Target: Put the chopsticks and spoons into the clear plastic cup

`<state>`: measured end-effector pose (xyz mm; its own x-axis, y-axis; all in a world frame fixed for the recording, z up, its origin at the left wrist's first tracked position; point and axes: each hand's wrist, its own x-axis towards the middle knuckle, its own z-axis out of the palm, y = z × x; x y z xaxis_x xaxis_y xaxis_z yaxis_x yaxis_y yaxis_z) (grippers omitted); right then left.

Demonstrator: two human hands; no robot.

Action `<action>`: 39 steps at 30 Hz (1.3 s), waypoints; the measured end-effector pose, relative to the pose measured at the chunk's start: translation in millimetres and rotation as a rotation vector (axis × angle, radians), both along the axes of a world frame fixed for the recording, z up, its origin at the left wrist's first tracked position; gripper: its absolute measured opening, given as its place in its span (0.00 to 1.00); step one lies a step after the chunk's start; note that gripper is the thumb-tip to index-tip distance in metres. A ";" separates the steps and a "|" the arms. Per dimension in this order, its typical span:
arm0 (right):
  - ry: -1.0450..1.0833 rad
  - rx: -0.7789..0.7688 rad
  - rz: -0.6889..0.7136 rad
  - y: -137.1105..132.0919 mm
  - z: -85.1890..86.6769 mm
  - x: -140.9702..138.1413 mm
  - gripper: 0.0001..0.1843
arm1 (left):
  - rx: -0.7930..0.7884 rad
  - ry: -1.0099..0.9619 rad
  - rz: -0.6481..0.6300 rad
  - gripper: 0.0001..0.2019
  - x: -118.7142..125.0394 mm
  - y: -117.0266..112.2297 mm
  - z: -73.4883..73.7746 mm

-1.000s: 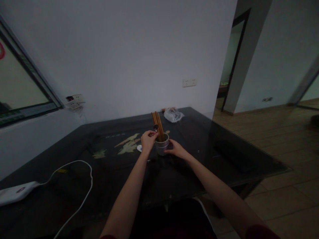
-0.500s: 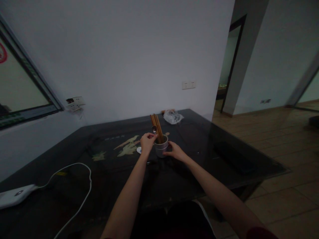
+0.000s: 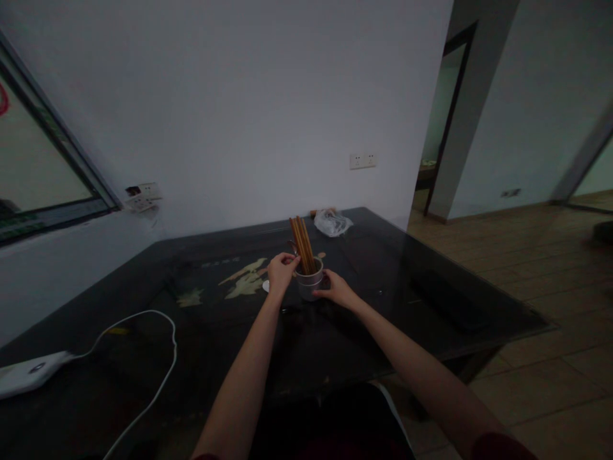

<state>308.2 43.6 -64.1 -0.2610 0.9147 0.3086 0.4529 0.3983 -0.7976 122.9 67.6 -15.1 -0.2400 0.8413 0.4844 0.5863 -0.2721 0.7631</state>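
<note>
Turned since the earlier frame, a metal spoon (image 3: pixel 293 246) is being pinched by the left hand (image 3: pixel 280 273) beside chopsticks (image 3: pixel 303 248) leaning in a cup (image 3: pixel 307 289), which the right hand (image 3: pixel 338 290) is clasping sideways.

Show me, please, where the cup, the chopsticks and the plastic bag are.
Cup (image 3: pixel 306 287): head view, on the middle of its outer wall.
Chopsticks (image 3: pixel 303 246): head view, on the middle of the bundle's visible length.
Plastic bag (image 3: pixel 332 224): head view, on its crumpled middle.
</note>
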 end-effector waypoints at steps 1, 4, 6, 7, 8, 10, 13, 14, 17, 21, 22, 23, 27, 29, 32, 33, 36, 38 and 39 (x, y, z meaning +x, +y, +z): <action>-0.004 0.004 -0.003 0.0 -0.2 0.2 0.32 | 0.001 -0.006 -0.008 0.12 0.0 0.0 -0.3; -0.032 0.020 -0.013 0.4 -1.0 0.7 0.32 | -0.001 -0.068 -0.047 0.13 -1.3 -1.5 -0.4; -0.052 0.029 -0.019 0.7 -1.4 1.0 0.32 | 0.000 -0.115 -0.075 0.13 -4.2 -4.8 1.7; -0.057 0.032 -0.019 0.8 -1.4 1.1 0.33 | 0.001 -0.133 -0.084 0.14 -6.6 -7.3 3.5; -0.058 0.034 -0.019 0.9 -1.4 1.2 0.33 | 0.007 -0.147 -0.088 0.14 -9.7 -10.2 5.9; -0.054 0.035 -0.013 0.7 -1.1 1.5 0.32 | 0.021 -0.158 -0.092 0.15 -18.1 -17.1 10.6; -0.060 0.041 -0.015 -0.8 0.7 3.3 0.34 | 0.040 -0.150 -0.113 0.15 -35.0 -26.7 12.1; -0.071 0.041 -0.019 -1.6 1.8 4.4 0.35 | 0.038 -0.145 -0.127 0.14 -41.2 -29.1 10.0; -0.137 0.026 -0.055 -5.1 7.2 9.7 0.35 | -0.008 -0.127 -0.146 0.13 -58.3 -33.8 -3.2; -0.243 -0.049 -0.078 -10.1 18.0 21.6 0.25 | -0.075 -0.019 -0.103 0.12 -73.5 -36.5 -22.0; -0.259 -0.075 -0.074 -11.5 20.9 25.3 0.21 | -0.079 0.027 -0.092 0.12 -76.1 -36.9 -25.0; -0.269 -0.110 -0.062 -13.1 24.0 29.0 0.17 | -0.082 0.077 -0.081 0.12 -78.4 -37.2 -27.3; -0.255 -0.319 0.166 -26.0 40.1 38.5 0.08 | -0.125 0.250 -0.007 0.14 -86.0 -36.8 -33.0; -0.228 -0.365 0.346 -37.5 52.0 34.3 0.11 | -0.153 0.308 0.027 0.15 -88.4 -36.3 -34.3; -0.215 -0.291 0.487 -58.4 73.9 10.6 0.13 | -0.159 0.347 0.052 0.16 -89.5 -37.0 -33.1; -0.221 -0.244 0.498 -64.8 81.2 -1.6 0.12 | -0.153 0.345 0.055 0.16 -89.3 -37.7 -31.7; -0.367 -0.009 0.451 -76.3 98.6 -47.0 0.09 | -0.145 0.311 0.062 0.16 -88.6 -40.9 -25.7; -0.539 0.140 0.336 -74.8 103.9 -79.7 0.09 | -0.162 0.303 0.082 0.16 -88.8 -43.4 -21.0; -0.628 0.180 0.247 -71.3 104.4 -95.4 0.10 | -0.178 0.309 0.098 0.16 -89.2 -44.6 -18.8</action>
<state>212.7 -27.7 40.3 -0.6333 0.7544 0.1726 0.6860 0.6505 -0.3261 33.7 23.0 -33.9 -0.1883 0.8991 0.3951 0.8132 -0.0828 0.5761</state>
